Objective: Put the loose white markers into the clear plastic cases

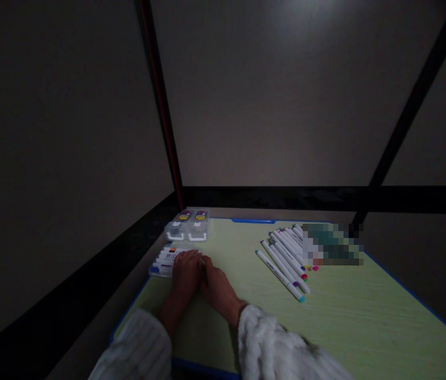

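A clear plastic marker case [164, 260] with white markers inside lies at the left edge of the table, a printed label on its top. My left hand [186, 270] is closed over the right end of this case, its fingers bent down on it. Right beside it, my right hand [218, 285] has its fingers curled in at the same end, touching or almost touching the left. Whatever is between the right fingers is hidden. A row of white markers [282, 258] with coloured ends lies fanned out to the right, apart from both hands.
Behind the marker case stand two clear plastic boxes with handles [187, 226]. A blurred-out patch [331, 244] covers something at the far right of the markers. The light green table [345, 327] has a blue rim, with pale walls and dark bars around it.
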`<state>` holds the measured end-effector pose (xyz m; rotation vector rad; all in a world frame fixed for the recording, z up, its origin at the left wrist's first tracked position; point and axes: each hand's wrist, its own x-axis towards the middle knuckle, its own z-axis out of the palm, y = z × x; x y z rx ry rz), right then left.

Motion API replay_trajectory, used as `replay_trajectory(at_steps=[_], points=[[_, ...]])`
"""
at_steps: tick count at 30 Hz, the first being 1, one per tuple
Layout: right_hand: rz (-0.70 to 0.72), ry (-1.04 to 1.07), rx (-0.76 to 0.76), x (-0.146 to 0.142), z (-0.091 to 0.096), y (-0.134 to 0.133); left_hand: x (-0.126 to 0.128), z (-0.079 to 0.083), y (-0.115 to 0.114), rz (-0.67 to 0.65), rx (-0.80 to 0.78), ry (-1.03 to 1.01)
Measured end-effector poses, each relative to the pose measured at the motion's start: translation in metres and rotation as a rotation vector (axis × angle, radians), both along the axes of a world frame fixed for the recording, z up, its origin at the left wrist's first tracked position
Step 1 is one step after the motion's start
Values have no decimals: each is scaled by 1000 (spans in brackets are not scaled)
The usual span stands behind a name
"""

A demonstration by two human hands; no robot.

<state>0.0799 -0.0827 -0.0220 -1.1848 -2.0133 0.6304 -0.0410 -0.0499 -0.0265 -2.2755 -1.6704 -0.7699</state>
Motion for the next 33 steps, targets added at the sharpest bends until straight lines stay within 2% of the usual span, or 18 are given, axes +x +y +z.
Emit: replay_trajectory(at_steps=[10,14,18,21,25,29,33], points=[[25,-52,103,35,5,-15,11,7,-6,-63,0,60],[31,-80,153,66,1,-20,17,5,-7,-66,29,83],[-31,-101,184,113,-6,-23,32,9,-3,-66,56,85],[-109,-105,201,148,-9,-26,47,18,11,-56,64,65],[-189,-97,228,175,-9,-28,54,36,45,52,104,-10],[-254,-63,270,177,-6,-23,46,45,71,186,109,-50],[-289,-75,298,173,-3,-16,40,36,78,249,54,-10]])
